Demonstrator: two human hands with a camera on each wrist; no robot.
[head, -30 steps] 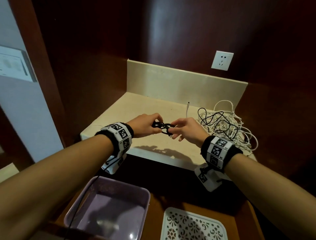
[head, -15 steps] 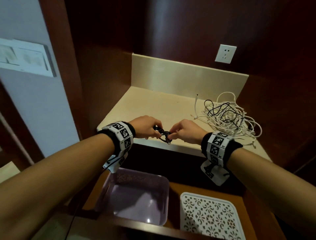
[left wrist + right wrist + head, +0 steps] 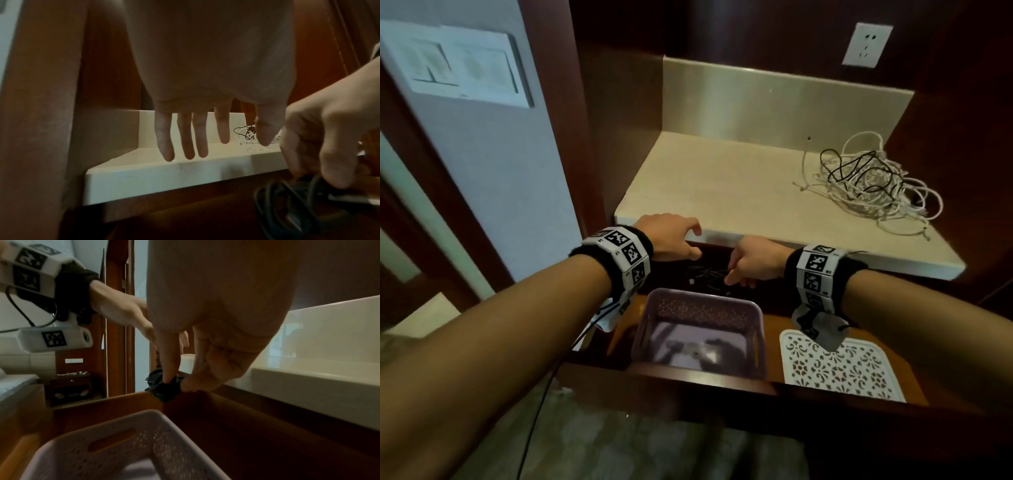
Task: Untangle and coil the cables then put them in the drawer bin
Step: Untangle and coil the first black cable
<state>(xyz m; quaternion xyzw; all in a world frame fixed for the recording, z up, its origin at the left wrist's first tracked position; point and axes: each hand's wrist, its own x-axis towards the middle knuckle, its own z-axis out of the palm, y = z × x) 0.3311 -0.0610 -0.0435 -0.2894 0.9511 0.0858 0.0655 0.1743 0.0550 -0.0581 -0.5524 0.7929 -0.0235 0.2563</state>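
A person's two bare forearms reach forward over an open dark wooden drawer, each wrist wrapped in a black band with white blocks printed with black square codes.

The right hand hangs just above the far end of the drawer, fingers pointing down. Its thumb and fingertips pinch a small coiled bundle of black cable, which dangles in the air above the far rim of a pale purple perforated plastic bin. The bin sits inside the drawer, at its left side. The bundle is not in the bin; it hangs just beyond the bin's far wall.

The left hand hovers to the left of the bundle and holds nothing. Its fingers are straight, spread a little apart and pointing down, in front of the edge of a cream stone countertop that lies just above the drawer.

Inside the drawer, right of the bin, lies a white plastic tray with a cut-out floral pattern.

On the countertop, at its right rear, well apart from the drawer, sits a tangled heap of white and black cables. A white wall socket is mounted on the dark wood panel above that heap.
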